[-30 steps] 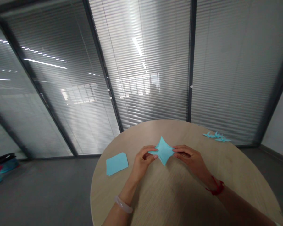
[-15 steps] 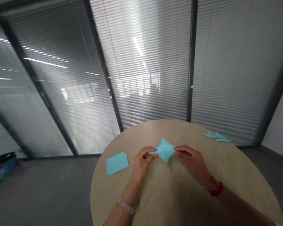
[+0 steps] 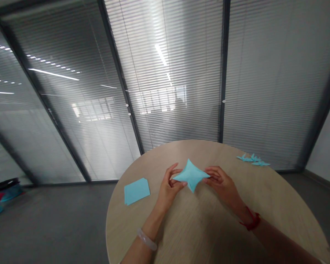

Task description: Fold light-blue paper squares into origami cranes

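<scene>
Paper star (image 3: 191, 176), pale blue, four-pointed: fingers of left hand (image 3: 168, 187) and right hand (image 3: 222, 185) are pinching opposite points above the bench (image 3: 209, 234).

A pale bangle (image 3: 146, 239) on the left wrist (image 3: 155, 216), a red cord (image 3: 249, 222) on the right wrist (image 3: 238, 206).

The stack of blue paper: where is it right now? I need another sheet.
In the head view, the stack of blue paper lies toward the left edge of the round wooden table, left of the left hand.
</scene>
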`<state>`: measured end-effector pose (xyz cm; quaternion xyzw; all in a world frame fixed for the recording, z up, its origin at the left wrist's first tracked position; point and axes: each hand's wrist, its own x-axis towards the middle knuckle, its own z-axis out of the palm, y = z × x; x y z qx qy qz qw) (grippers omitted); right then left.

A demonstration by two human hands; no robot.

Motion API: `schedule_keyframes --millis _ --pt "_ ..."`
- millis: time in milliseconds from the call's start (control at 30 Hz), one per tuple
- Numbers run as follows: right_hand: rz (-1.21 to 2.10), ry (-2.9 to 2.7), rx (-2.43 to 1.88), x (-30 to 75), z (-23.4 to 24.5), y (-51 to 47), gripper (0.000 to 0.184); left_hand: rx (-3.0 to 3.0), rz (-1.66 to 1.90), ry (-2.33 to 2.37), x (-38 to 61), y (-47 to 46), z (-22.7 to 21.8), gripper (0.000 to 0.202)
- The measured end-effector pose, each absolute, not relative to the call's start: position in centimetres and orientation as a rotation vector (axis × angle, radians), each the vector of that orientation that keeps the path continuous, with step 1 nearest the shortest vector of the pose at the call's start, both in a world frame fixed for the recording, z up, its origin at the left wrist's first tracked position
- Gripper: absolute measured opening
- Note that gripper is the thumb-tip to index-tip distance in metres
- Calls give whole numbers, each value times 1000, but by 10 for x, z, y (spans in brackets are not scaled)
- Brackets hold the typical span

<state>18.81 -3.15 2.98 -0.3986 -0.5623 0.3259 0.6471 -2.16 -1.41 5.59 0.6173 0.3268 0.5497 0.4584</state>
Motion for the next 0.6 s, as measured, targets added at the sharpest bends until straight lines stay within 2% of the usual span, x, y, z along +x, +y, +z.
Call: schedule_keyframes --millis 167,367,600 --pt "558 -1472 -1033 189 33 -38 21 1603 1194 842 -18 -15 56 58" --pt "467 -1554 -1045 187 37 -41 20 1626 1041 824 -20 -18 57 73" --pt "576 -1515 -1106 189 36 -38 24 1544 1073 799 -21 -17 58 72"
